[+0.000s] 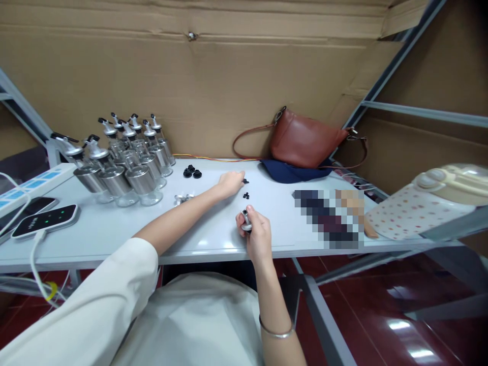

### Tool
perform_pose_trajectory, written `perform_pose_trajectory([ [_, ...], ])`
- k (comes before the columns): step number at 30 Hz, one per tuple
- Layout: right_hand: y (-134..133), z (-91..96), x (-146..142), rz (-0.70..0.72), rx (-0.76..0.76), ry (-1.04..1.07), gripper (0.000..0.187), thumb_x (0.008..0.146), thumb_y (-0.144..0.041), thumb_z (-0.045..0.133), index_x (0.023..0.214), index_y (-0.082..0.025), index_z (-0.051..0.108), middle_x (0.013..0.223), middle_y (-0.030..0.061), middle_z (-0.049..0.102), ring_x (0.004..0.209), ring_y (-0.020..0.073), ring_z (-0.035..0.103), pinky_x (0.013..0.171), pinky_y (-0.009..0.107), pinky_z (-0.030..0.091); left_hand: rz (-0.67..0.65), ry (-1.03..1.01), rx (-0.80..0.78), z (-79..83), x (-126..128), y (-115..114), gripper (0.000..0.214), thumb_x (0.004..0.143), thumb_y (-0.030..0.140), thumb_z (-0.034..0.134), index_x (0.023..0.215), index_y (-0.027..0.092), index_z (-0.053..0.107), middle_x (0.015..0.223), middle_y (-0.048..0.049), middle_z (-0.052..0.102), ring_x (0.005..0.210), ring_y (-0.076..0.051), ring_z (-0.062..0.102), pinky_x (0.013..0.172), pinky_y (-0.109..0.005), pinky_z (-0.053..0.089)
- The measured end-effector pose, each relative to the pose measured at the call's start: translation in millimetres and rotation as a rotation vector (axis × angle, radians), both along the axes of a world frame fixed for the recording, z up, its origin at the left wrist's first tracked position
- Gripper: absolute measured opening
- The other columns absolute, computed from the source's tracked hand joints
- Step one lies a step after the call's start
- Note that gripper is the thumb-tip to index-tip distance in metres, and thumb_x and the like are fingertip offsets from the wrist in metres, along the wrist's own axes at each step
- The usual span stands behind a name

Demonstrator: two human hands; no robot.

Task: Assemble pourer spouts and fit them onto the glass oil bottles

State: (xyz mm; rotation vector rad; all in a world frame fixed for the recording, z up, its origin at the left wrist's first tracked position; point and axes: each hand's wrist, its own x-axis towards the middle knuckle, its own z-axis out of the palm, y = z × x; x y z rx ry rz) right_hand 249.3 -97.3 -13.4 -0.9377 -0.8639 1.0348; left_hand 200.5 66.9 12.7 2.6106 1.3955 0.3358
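My right hand [257, 229] is closed around a metal pourer spout [246, 221], held upright near the table's front edge. Farther back, my left hand [231, 184] reaches across the table with its fingers curled down. Its fingertips are at a small black part [246, 181]; whether they grip it is hidden. Between the two hands lies a little group of tiny black pieces [246, 195]. Black round stoppers [191, 172] sit behind my left forearm. Partly covered by that forearm are some shiny metal fittings [183, 199].
At the left stand several glass-and-steel oil bottles [116, 180], most with pourers. A power strip [38, 188] and a white-edged device [46, 222] lie left of them. A brown bag [305, 138] rests on a dark blue cloth item [293, 173]. A dotted container [407, 213] is at right.
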Motion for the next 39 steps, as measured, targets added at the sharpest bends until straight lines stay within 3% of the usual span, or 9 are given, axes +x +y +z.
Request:
perform_pose_trajectory([
  [3, -0.6, 1.8, -0.6, -0.033, -0.017, 0.026, 0.042, 0.08, -0.048, 0.055, 0.053, -0.016, 0.051, 0.053, -0.0026, 0.047, 0.043, 0.0061, 0.037, 0.041, 0.021, 0.026, -0.014, 0.037, 0.039, 8.8, -4.8, -8.6, 0.022, 0.085, 0.023, 0.053, 0.107, 0.016, 0.053, 0.101, -0.0131, 0.067, 0.097, -0.027, 0.062, 0.08, -0.034, 0.044],
  [6, -0.5, 4.5, -2.1, -0.034, -0.025, 0.087, 0.039, 0.079, -0.046, 0.054, 0.054, -0.016, 0.051, 0.053, -0.0025, 0.05, 0.039, 0.0058, 0.04, 0.039, 0.021, 0.027, -0.065, -0.02, 0.12, 17.5, -22.3, -34.7, 0.024, 0.095, 0.029, 0.036, 0.109, 0.019, 0.05, 0.102, -0.009, 0.066, 0.09, -0.022, 0.063, 0.075, -0.03, 0.043],
  [9, -0.3, 5.8, -2.8, 0.0, -0.068, 0.11, 0.034, 0.078, -0.044, 0.051, 0.056, -0.017, 0.05, 0.048, -0.0029, 0.051, 0.034, 0.0068, 0.042, 0.036, 0.02, 0.027, -0.2, -0.186, 0.234, 18.0, -49.7, -68.5, 0.035, 0.098, 0.034, 0.022, 0.094, 0.017, 0.052, 0.082, -0.0045, 0.065, 0.071, -0.016, 0.061, 0.064, -0.026, 0.04],
  [13, -0.3, 3.8, -2.6, 0.019, -0.097, 0.033, 0.033, 0.077, -0.042, 0.049, 0.054, -0.018, 0.049, 0.04, -0.0042, 0.048, 0.028, 0.0064, 0.038, 0.032, 0.019, 0.024, -0.412, -0.221, 0.305, 7.6, -75.5, -95.9, 0.038, 0.097, 0.038, 0.021, 0.085, 0.017, 0.05, 0.072, -0.002, 0.062, 0.061, -0.013, 0.058, 0.055, -0.023, 0.037],
  [17, -0.8, 3.0, -3.6, -0.007, -0.081, -0.046, 0.033, 0.077, -0.041, 0.047, 0.052, -0.018, 0.047, 0.038, -0.0052, 0.044, 0.03, 0.0056, 0.032, 0.031, 0.019, 0.02, -0.518, -0.163, 0.426, 2.4, -77.8, -98.6, 0.038, 0.097, 0.036, 0.021, 0.08, 0.017, 0.05, 0.067, -0.0014, 0.059, 0.057, -0.012, 0.056, 0.053, -0.023, 0.035],
  [21, -1.6, 4.5, -5.6, -0.018, -0.048, -0.156, 0.034, 0.08, -0.037, 0.047, 0.052, -0.019, 0.044, 0.042, -0.0054, 0.043, 0.036, 0.0069, 0.036, 0.037, 0.02, 0.026, -0.511, -0.134, 0.519, 4.1, -76.0, -96.0, 0.032, 0.094, 0.031, 0.026, 0.079, 0.017, 0.051, 0.066, -0.0018, 0.058, 0.056, -0.013, 0.055, 0.053, -0.024, 0.035],
  [32, 4.3, -7.7, 0.4, -0.094, 0.098, -0.229, 0.025, 0.086, -0.04, 0.049, 0.072, -0.02, 0.052, 0.067, -0.0035, 0.05, 0.065, 0.0117, 0.046, 0.065, 0.023, 0.038, -0.408, -0.09, 0.515, 3.2, -70.3, -95.2, 0.036, 0.097, 0.03, 0.023, 0.079, 0.017, 0.052, 0.066, -0.0015, 0.059, 0.055, -0.013, 0.055, 0.058, -0.025, 0.036],
  [39, 2.5, -7.8, 2.1, -0.167, 0.093, -0.242, 0.022, 0.084, -0.041, 0.053, 0.083, -0.02, 0.058, 0.074, -0.0018, 0.055, 0.069, 0.0131, 0.048, 0.065, 0.024, 0.038, -0.357, -0.122, 0.478, -0.3, -66.6, -97.5, 0.032, 0.095, 0.028, 0.024, 0.079, 0.017, 0.05, 0.059, -0.0002, 0.056, 0.052, -0.014, 0.054, 0.057, -0.026, 0.035],
])
